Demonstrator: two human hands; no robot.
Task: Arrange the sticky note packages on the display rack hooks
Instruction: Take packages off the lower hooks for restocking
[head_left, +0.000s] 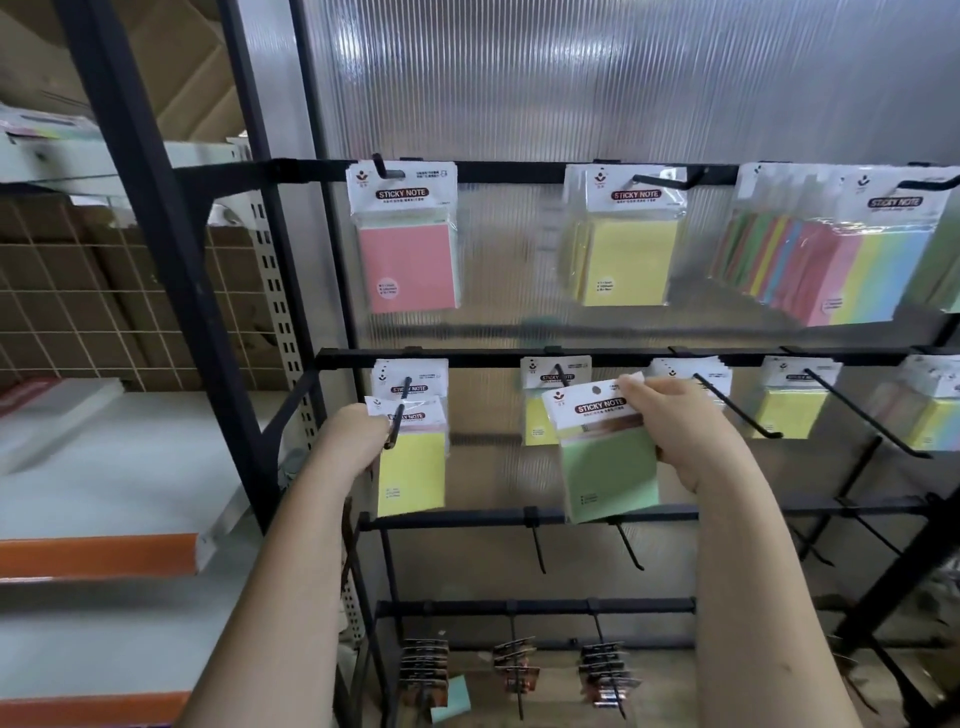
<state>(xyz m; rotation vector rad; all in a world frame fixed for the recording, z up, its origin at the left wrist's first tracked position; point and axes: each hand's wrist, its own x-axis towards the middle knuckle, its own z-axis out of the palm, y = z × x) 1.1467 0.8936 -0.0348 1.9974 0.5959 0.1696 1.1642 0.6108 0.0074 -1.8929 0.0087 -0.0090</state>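
The right hand (675, 431) pinches a green packet (608, 457) labelled "STICKY NOTE"; the left hand (358, 441) holds a yellow packet (410, 467) on its hook (395, 428).

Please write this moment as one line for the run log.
left hand: holds yellow package at hook | right hand: holds green package, not yet hung | stage: hanging on second rail

Behind the rack I see a wavy see-through wall (571, 78). To my left stands a gray shelf (114, 467) with orange edges (98, 556). Above it is a wire grid (104, 301) with brown cardboard boxes (171, 83) behind and over it. Low down, small dark packs (423, 670) hang in rows. A little teal paper (452, 699) lies on the floor near them.
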